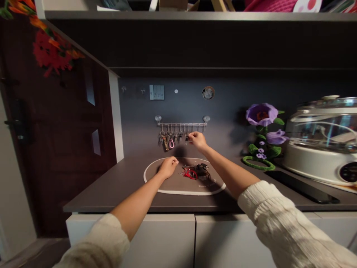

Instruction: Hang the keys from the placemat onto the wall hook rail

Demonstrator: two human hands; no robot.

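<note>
My right hand [197, 140] is raised at the metal hook rail [182, 124] on the wall, its fingers pinched on a small bunch of keys [186, 139] by one of the hooks. Whether the ring is on the hook cannot be made out. To the left along the rail hang several key bunches, one with a brown fob [166, 143] and one with a pink loop [171, 143]. My left hand [169, 167] rests on the oval mat [152, 175], fingers curled closed, nothing seen in them. Right of it lies a pile of keys [202, 168] with a red strap [190, 174].
Purple crochet flowers [262, 115] and a white appliance with a clear lid [320, 149] stand on the right. A black phone-like slab [302, 187] lies on the counter [111, 186]. Overhead runs a shelf [195, 15]; a dark red door [55, 149] is at the left.
</note>
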